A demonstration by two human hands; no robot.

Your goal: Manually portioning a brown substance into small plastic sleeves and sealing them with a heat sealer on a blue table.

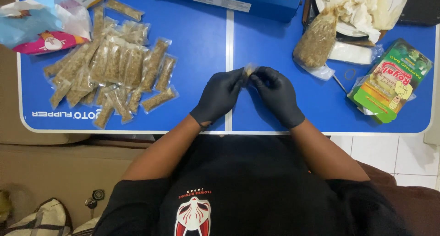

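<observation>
Both gloved hands meet at table centre — the left hand [219, 94] and right hand [275, 94] each pinching a small clear packet [250, 69] between fingertips. The step appears to be handling its mouth. Finished packets [114, 64] lie at 10 o'clock, the grain bag [317, 38] at 1 o'clock — a steady pinch seems needed next.

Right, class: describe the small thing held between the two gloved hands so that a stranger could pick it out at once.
Start at the blue table and find its pale centre seam. Just right of it, the left hand and right hand, both in black gloves, pinch a small clear packet at their fingertips. Unlike the filled packets heaped at far left, it is lifted off the table and alone.
</observation>
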